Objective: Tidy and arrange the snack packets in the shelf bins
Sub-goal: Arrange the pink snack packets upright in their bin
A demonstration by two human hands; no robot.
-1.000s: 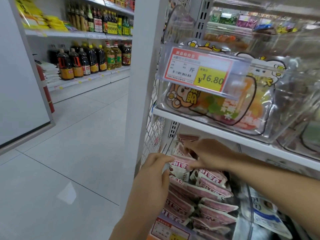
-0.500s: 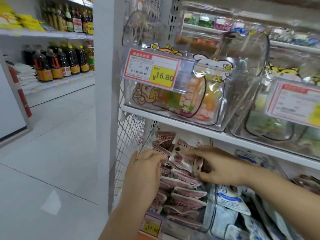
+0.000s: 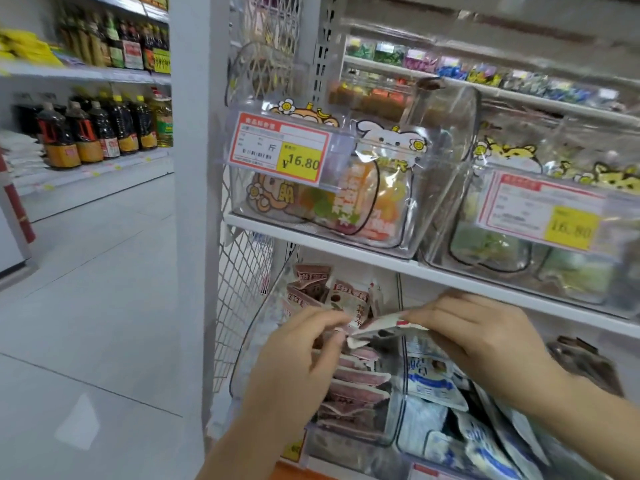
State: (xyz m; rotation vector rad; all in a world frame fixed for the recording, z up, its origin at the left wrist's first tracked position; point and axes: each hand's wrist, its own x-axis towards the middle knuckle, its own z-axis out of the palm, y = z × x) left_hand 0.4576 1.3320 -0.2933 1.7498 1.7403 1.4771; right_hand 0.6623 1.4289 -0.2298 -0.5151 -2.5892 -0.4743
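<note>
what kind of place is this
A shop, most likely a small supermarket: a price tag reading 16.80 on a clear bin, snack packets stacked underneath, and shelves of bottles across the aisle.

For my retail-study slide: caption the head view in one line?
Right hand pinches a white-and-red snack packet, left hand at its other end, above a clear plastic bin of pink packets.

Head view, close, downward onto shelf bins (image 3: 400,393)
</note>
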